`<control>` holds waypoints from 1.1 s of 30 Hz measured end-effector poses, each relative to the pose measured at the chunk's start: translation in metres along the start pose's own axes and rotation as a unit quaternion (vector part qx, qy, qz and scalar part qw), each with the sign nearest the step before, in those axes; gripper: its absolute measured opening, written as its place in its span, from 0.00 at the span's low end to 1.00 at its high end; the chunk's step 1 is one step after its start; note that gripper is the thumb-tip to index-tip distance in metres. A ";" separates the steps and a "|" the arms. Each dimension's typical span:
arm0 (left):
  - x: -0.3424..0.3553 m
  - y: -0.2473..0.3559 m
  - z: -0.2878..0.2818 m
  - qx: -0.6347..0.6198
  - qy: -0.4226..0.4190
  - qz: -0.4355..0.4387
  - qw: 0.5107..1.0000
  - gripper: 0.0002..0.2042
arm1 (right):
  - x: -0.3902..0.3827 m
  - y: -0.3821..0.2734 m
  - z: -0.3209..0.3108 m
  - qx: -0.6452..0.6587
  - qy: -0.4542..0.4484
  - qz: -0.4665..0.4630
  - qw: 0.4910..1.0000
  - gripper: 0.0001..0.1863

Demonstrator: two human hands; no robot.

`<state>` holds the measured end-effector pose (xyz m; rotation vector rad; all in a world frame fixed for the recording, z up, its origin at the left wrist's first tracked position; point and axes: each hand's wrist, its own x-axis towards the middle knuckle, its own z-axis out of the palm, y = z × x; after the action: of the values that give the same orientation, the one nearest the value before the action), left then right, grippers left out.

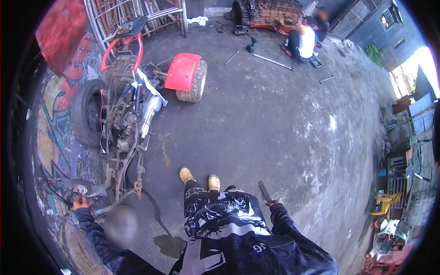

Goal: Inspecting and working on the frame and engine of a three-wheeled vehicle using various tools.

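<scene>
My right hand (273,203) is closed round the end of a long, dark brush-like tool (264,190), held out over the floor to the right of my body. Its exact kind is too small to tell. On the far left, my left hand (81,202) reaches to a grey part with dark cables (85,188) by the painted wall. Its fingers are bent and close together at the part's lower edge; what they grip is too small to make out. Just beyond stands a stripped vehicle frame (123,133) with an exposed engine and a red fender (182,72) over one wheel.
A loose tyre (85,112) leans at the wall. Two people crouch by a large rusty engine block (270,13). A green drill (251,44), a long bar (273,62) and wrenches (232,57) lie on the floor. A yellow chair (386,203) stands at right. A wet patch (168,246) is near my feet.
</scene>
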<state>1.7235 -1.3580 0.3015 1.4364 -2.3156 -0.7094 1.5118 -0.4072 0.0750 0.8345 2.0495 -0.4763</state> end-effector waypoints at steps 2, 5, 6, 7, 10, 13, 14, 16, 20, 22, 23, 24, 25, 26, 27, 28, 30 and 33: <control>0.002 -0.006 0.000 -0.022 0.002 0.012 1.000 0.11 | -0.005 -0.007 -0.003 0.005 -0.002 0.004 1.000 0.36; 0.004 -0.009 0.002 -0.022 0.001 0.009 1.000 0.11 | -0.012 -0.008 -0.003 0.013 0.004 0.011 1.000 0.36; 0.004 -0.011 0.000 -0.021 0.002 0.008 1.000 0.11 | -0.015 -0.008 -0.003 0.015 0.010 0.012 1.000 0.35; 0.005 -0.013 -0.002 -0.016 -0.004 0.010 1.000 0.11 | -0.010 -0.002 0.001 0.015 0.010 0.012 1.000 0.35; 0.005 -0.011 0.000 -0.021 -0.007 0.008 1.000 0.11 | -0.002 0.005 0.009 0.021 0.014 0.007 1.000 0.32; 0.004 -0.008 0.002 -0.030 -0.005 0.001 1.000 0.11 | -0.002 0.010 0.011 -0.006 0.006 0.012 1.000 0.31; 0.004 -0.008 0.002 -0.030 -0.006 -0.001 1.000 0.11 | -0.001 0.011 0.011 -0.003 -0.003 0.010 1.000 0.31; 0.005 -0.013 0.000 -0.025 -0.005 -0.005 1.000 0.11 | -0.001 0.010 0.011 -0.001 -0.013 0.007 1.000 0.31; 0.009 -0.018 0.000 -0.029 -0.004 -0.017 0.999 0.10 | 0.009 0.015 0.013 0.022 -0.028 0.025 0.999 0.32; 0.010 -0.019 -0.001 -0.032 -0.007 -0.019 0.999 0.10 | 0.014 0.016 0.014 0.030 -0.030 0.022 0.999 0.32; 0.011 -0.020 -0.001 -0.035 -0.009 -0.021 0.999 0.10 | 0.016 0.016 0.014 0.035 -0.028 0.021 0.999 0.32; 0.010 -0.019 -0.001 -0.035 -0.009 -0.022 0.999 0.10 | 0.014 0.013 0.013 0.039 -0.025 0.019 0.999 0.33; 0.009 -0.019 0.000 -0.024 -0.008 -0.023 0.999 0.10 | 0.011 0.011 0.011 0.039 -0.025 0.019 0.999 0.33; 0.009 -0.018 0.001 -0.013 -0.007 -0.025 1.000 0.10 | 0.009 0.008 0.009 0.030 -0.017 0.016 0.999 0.33; 0.007 -0.018 0.000 -0.012 -0.006 -0.026 1.000 0.10 | 0.002 0.002 0.005 0.021 -0.011 0.013 1.000 0.34; 0.007 -0.017 -0.002 -0.018 -0.008 -0.020 1.000 0.10 | -0.001 -0.001 0.003 0.020 -0.012 0.013 1.000 0.34; 0.004 -0.013 -0.001 -0.025 -0.009 -0.016 1.000 0.10 | -0.008 -0.009 -0.003 0.012 -0.007 0.016 1.000 0.35; 0.002 0.000 0.004 -0.023 -0.003 -0.018 1.000 0.10 | -0.008 -0.012 -0.008 0.023 -0.023 0.020 0.999 0.36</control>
<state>1.7206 -1.3590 0.2984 1.4597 -2.2675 -0.7730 1.5021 -0.4143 0.0861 0.8827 1.9835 -0.5184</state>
